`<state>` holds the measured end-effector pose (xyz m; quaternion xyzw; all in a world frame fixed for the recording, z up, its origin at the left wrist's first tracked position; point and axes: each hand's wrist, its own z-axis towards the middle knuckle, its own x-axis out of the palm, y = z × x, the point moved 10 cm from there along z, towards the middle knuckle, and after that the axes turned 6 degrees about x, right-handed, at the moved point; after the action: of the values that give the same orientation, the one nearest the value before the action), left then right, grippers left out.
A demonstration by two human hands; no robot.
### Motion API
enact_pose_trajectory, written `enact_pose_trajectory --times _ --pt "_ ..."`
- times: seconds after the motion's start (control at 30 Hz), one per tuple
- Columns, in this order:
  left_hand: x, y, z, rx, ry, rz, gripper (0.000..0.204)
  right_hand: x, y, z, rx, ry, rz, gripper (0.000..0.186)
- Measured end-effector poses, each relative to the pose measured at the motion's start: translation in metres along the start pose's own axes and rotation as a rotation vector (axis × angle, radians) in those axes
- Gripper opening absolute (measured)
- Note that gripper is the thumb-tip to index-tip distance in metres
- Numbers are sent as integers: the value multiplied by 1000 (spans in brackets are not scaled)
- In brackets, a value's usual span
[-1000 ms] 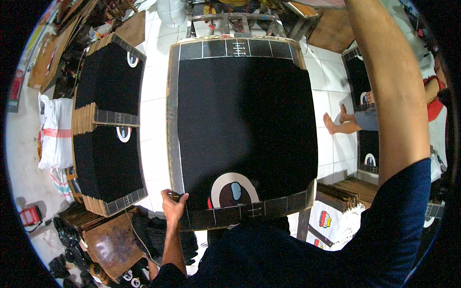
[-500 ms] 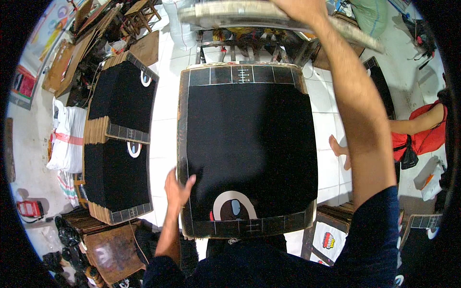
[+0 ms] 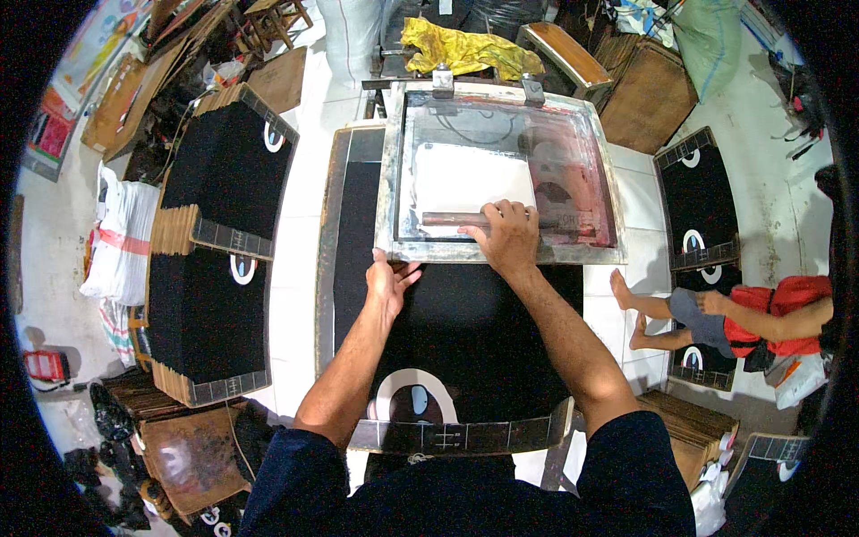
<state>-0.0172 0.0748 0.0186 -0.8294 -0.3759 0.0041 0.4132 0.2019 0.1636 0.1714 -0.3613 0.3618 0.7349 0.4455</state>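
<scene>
A screen printing frame (image 3: 501,253) lies over the far part of a board covered with black fabric (image 3: 474,327). My left hand (image 3: 386,282) is at the frame's near left corner, thumb against its edge and fingers under it. My right hand (image 3: 512,234) is closed over a squeegee (image 3: 447,217), a long bar resting inside the frame near its front side. White ink or paint (image 3: 470,179) shows on the mesh, with a reddish stain to its right. On the fabric near me is a printed eye shape (image 3: 419,400), partly cut off by the board's dark marked strip (image 3: 456,437).
Stacked boards with black fabric (image 3: 215,295) stand at left, more (image 3: 702,201) at right. A seated person in red (image 3: 778,313) is at right, bare feet near the board. A yellow cloth (image 3: 470,49) lies beyond the frame. Brown boards (image 3: 188,456) sit lower left.
The frame, raised at the far end before, has come down over the fabric board. My right hand has moved from the raised frame to the squeegee, and my left hand to the frame's corner.
</scene>
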Motion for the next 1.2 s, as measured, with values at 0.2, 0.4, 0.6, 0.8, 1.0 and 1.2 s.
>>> enact_pose_trajectory --times 0.2,0.4,0.6,0.8,1.0,1.2 --pt "-28 -63 -13 824 -202 1305 74 61 -24 8 25 322 -16 44" --pt "7 -43 -5 1140 11 1476 136 88 -48 88 -4 276 -9 37" --pt "2 -36 2 1127 -14 1505 133 122 -61 143 2 127 -73 33" --pt "11 -38 -7 1246 3 1488 129 102 -44 90 -10 137 -62 27" --pt "9 -40 -6 1247 -15 1447 124 75 -28 32 -35 248 -62 27" --pt "10 -39 -1 1170 -21 1501 126 111 -54 116 15 208 -103 34"
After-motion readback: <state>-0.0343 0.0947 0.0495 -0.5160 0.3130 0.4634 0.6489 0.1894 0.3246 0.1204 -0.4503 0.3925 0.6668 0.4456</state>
